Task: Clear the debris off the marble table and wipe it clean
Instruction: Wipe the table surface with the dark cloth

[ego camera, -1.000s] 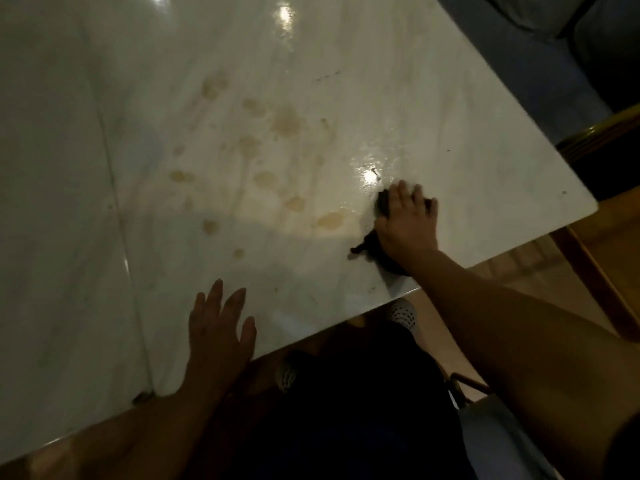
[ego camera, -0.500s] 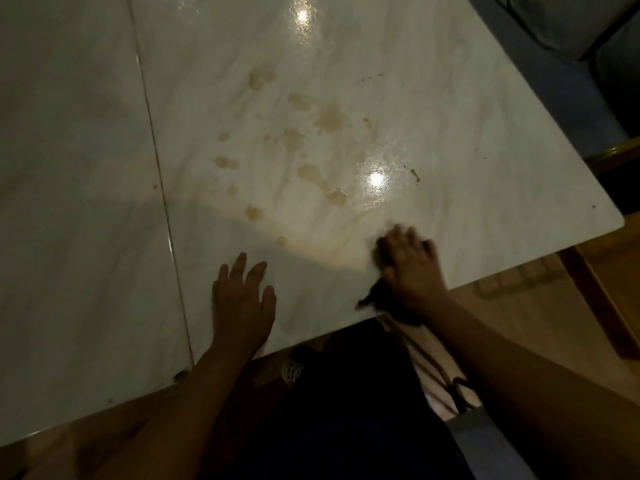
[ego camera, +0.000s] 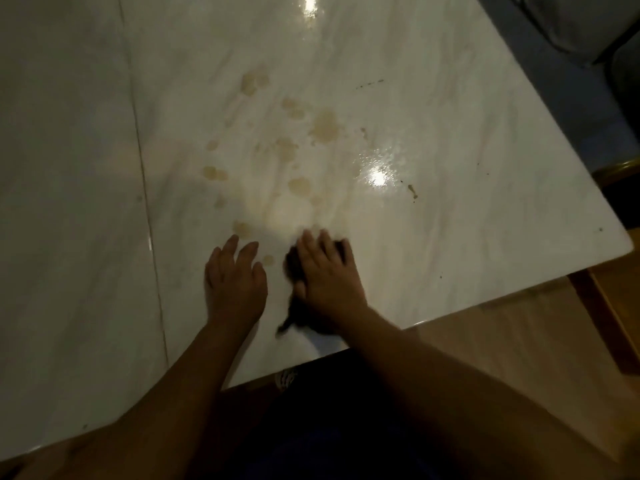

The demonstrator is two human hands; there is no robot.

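The white marble table [ego camera: 485, 140] fills most of the head view. Several tan stains [ego camera: 323, 124] spread across its middle, and a small speck of debris [ego camera: 412, 191] lies right of a bright glare spot. My right hand [ego camera: 327, 278] presses flat on a dark cloth [ego camera: 293, 263] near the table's front edge; the cloth shows at the hand's left side and trails back toward the edge. My left hand [ego camera: 235, 275] lies flat on the marble just left of it, fingers apart, holding nothing. A narrow strip of marble separates the two hands.
A seam [ego camera: 145, 188] runs front to back through the table's left part. The table's right corner [ego camera: 623, 244] is rounded. Beyond it are a wooden chair frame [ego camera: 609, 317], wooden floor [ego camera: 502, 341] and grey upholstery [ego camera: 554, 26] at the top right.
My right hand has slid the cloth leftward along the front edge, ending close beside my left hand. The left hand has stayed flat on the marble.
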